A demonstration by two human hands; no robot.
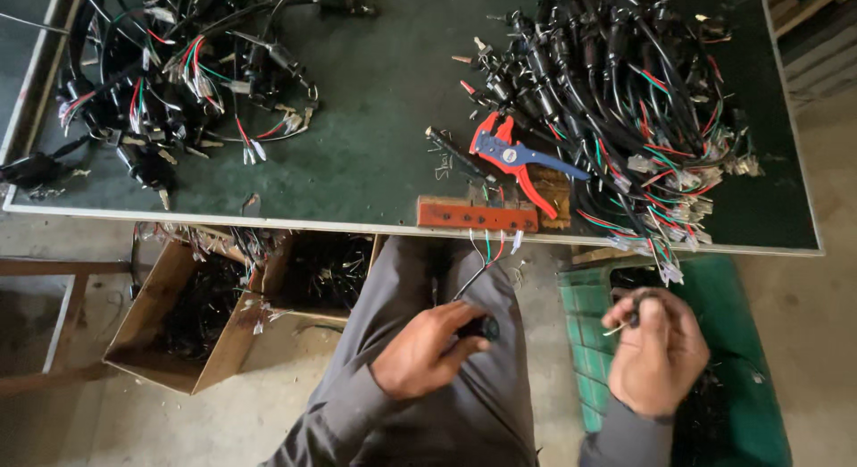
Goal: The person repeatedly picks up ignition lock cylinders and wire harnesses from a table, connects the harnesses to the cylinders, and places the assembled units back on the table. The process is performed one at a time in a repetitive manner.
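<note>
My left hand [427, 349] rests over my lap, fingers closed on a small black connector [483, 327] whose white, green and red wires [486, 251] run up to the table edge. To the right, my right hand [656, 353] pinches a small dark part with a thin pale wire end [622, 323] between thumb and fingers. Just above, on the table's near edge, lies a red jig block [477, 215] with holes. A red-and-blue wire stripper [516, 156] lies behind it.
A dark green table [375, 92] holds a big heap of black wired switches [616, 92] at right and a smaller heap [178, 65] at left. A cardboard box [170, 315] of wire scraps stands on the floor at left. A green crate [589, 342] sits at right.
</note>
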